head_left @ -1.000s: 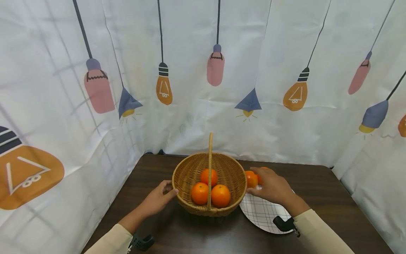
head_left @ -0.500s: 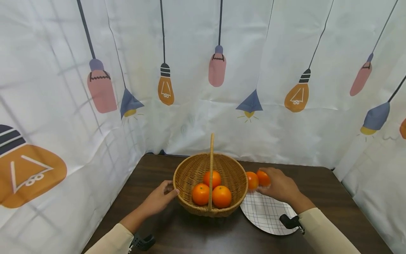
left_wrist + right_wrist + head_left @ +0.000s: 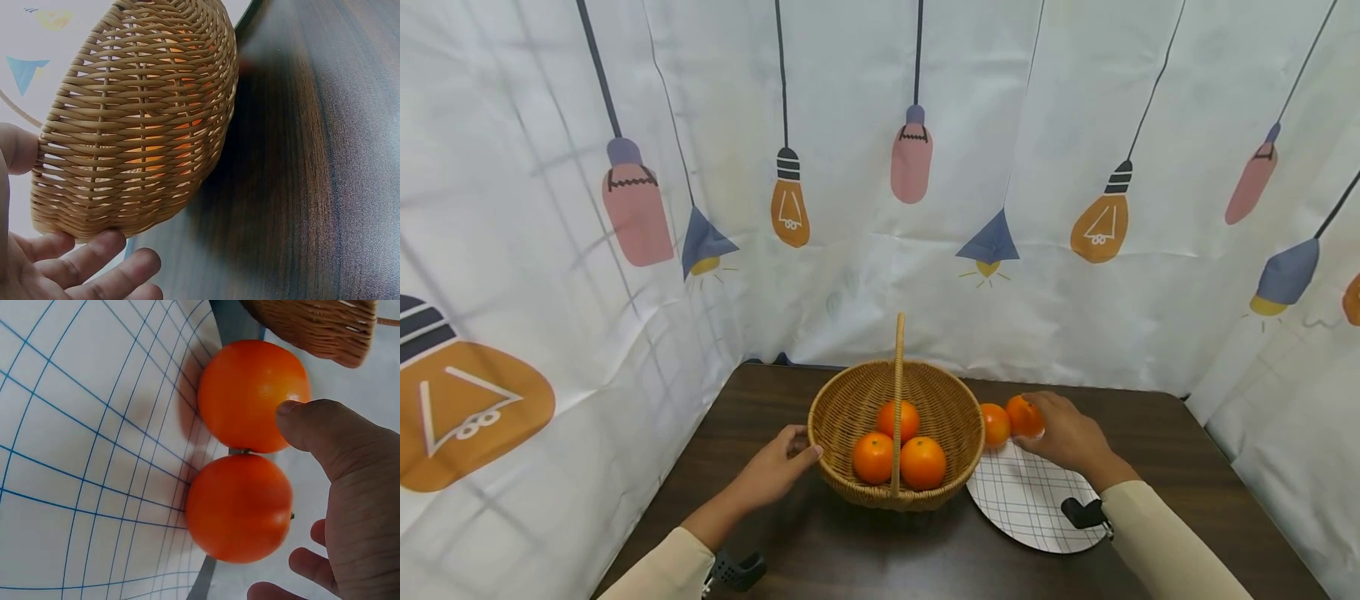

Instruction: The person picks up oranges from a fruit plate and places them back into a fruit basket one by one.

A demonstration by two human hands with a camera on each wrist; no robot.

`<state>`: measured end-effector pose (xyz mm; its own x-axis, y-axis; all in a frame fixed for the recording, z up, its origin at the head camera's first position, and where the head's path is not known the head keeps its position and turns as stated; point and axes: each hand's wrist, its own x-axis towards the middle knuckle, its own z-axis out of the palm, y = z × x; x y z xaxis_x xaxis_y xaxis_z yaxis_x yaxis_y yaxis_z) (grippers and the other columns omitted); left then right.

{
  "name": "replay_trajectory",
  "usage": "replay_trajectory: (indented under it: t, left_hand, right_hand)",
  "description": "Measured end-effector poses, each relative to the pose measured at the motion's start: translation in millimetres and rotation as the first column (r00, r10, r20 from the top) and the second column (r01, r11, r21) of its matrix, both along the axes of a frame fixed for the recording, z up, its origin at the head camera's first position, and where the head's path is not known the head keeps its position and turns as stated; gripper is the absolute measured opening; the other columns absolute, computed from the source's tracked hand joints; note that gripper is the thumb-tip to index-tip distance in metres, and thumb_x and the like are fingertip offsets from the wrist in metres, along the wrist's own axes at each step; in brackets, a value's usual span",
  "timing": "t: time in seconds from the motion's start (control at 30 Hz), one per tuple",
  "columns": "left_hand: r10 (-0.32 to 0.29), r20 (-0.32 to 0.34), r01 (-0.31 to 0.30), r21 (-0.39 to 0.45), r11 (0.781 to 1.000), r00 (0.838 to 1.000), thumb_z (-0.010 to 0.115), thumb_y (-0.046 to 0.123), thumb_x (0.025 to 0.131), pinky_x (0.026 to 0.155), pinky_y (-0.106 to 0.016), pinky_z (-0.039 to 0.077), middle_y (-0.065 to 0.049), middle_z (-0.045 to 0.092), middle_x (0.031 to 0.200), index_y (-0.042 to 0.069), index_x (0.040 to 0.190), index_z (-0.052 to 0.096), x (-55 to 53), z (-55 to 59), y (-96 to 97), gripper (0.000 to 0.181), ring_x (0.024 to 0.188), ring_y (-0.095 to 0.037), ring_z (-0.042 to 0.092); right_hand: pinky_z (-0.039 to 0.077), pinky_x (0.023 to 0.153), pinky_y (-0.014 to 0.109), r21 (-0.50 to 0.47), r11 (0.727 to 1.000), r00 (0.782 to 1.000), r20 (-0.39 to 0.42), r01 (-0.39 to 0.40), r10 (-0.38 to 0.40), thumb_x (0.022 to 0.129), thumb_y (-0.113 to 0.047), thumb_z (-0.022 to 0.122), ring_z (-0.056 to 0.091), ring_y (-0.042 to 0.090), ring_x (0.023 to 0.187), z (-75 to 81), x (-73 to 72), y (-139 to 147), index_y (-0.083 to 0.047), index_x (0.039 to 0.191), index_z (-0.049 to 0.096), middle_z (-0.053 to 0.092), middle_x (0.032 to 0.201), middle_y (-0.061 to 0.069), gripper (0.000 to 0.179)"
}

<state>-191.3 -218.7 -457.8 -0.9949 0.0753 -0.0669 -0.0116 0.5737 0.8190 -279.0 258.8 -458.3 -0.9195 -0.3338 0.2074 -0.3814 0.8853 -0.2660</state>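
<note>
A wicker basket (image 3: 865,389) with a tall handle holds three oranges, one of them the front left orange (image 3: 872,457). My left hand (image 3: 778,468) grips the basket's left rim. In the left wrist view its thumb (image 3: 20,149) lies at the rim, with fingertips against the woven side. Two more oranges sit side by side at the far edge of a white checked plate (image 3: 1030,500): the left orange (image 3: 996,426) and the right orange (image 3: 1022,414). My right hand (image 3: 1067,433) is beside the right orange, fingers spread. Its thumb (image 3: 319,428) overlaps one orange in the right wrist view.
The dark wooden table (image 3: 880,550) carries the basket and plate close together. A white curtain (image 3: 850,283) printed with lamps hangs behind it and along both sides. A black wrist device (image 3: 1082,512) hangs over the plate's right edge.
My right hand has shifted right from over the two oranges, leaving the right orange more visible. The left hand and basket stay in place.
</note>
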Motion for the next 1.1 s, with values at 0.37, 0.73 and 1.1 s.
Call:
replay_trajectory:
  t: [0.37, 0.73, 1.1]
  left_hand:
    - [0.000, -0.003, 0.000, 0.007, 1.000, 1.000, 0.062, 0.033, 0.103, 0.093, -0.051, 0.052, -0.012, 0.066, 0.126, -0.003, 0.145, 0.046, 0.6, -0.9, 0.4, 0.057, 0.115, -0.029, 0.064]
    - [-0.013, -0.002, 0.013, 0.029, 0.999, 1.000, 0.061, 0.031, 0.104, 0.091, -0.048, 0.054, -0.015, 0.065, 0.127, -0.003, 0.146, 0.045, 2.0, 2.1, 2.0, 0.056, 0.114, -0.030, 0.064]
    - [-0.028, -0.007, 0.028, 0.024, 0.999, 1.000, 0.061, 0.032, 0.104, 0.091, -0.050, 0.054, -0.015, 0.064, 0.128, -0.005, 0.145, 0.044, 3.8, 3.2, 1.0, 0.058, 0.116, -0.031, 0.063]
  right_hand:
    - [0.052, 0.082, 0.066, -0.005, 0.999, 0.999, 0.025, 0.040, -0.040, 0.083, -0.046, 0.084, 0.052, 0.047, 0.126, -5.0, -10.8, 5, -0.002, 0.148, 0.049, 0.049, 0.147, 0.024, 0.086]
    - [0.052, 0.082, 0.066, -0.001, 0.997, 0.996, 0.047, 0.081, -0.081, 0.082, -0.047, 0.084, 0.053, 0.048, 0.124, -13.5, -17.0, 9, 0.001, 0.148, 0.048, 0.050, 0.144, 0.028, 0.089]
    - [0.050, 0.085, 0.067, 0.010, 0.994, 0.989, 0.102, 0.106, -0.107, 0.085, -0.049, 0.082, 0.049, 0.049, 0.128, -16.1, -24.4, 9, -0.001, 0.151, 0.046, 0.047, 0.147, 0.029, 0.089]
